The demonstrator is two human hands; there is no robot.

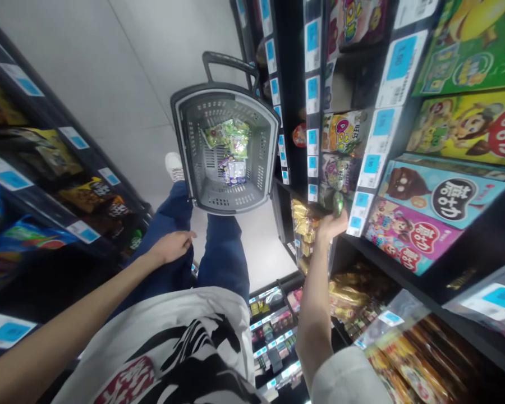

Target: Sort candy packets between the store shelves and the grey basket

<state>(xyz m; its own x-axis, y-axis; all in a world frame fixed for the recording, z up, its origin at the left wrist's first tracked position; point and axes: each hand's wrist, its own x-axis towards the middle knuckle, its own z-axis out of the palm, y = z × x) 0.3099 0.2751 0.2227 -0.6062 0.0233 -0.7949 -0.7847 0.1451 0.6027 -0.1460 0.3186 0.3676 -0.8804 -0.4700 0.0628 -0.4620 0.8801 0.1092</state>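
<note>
My left hand (174, 247) hangs loosely beside my left thigh, its fingers slightly bent and nothing held. My right hand (332, 225) reaches to the shelf on the right, with its fingers closed around a small shiny green snack packet (339, 203). Just above that hand on the shelf lies a purple-and-white snack bag (338, 171); gold-wrapped sweets (305, 221) are below it to the left. A grey shopping basket (256, 193) stands in front of my legs, its handle towards the far side. Green snack packets (231, 136) and a purple-and-white packet (235, 170) lie inside it.
Shelves with blue-and-white price tags (372, 164) line the right side, holding colourful snack boxes (446, 191). Bagged snacks fill the left shelf, including a blue bag (29, 238). Pale floor tiles (122, 101) run between them. More low shelves (273, 328) are behind me.
</note>
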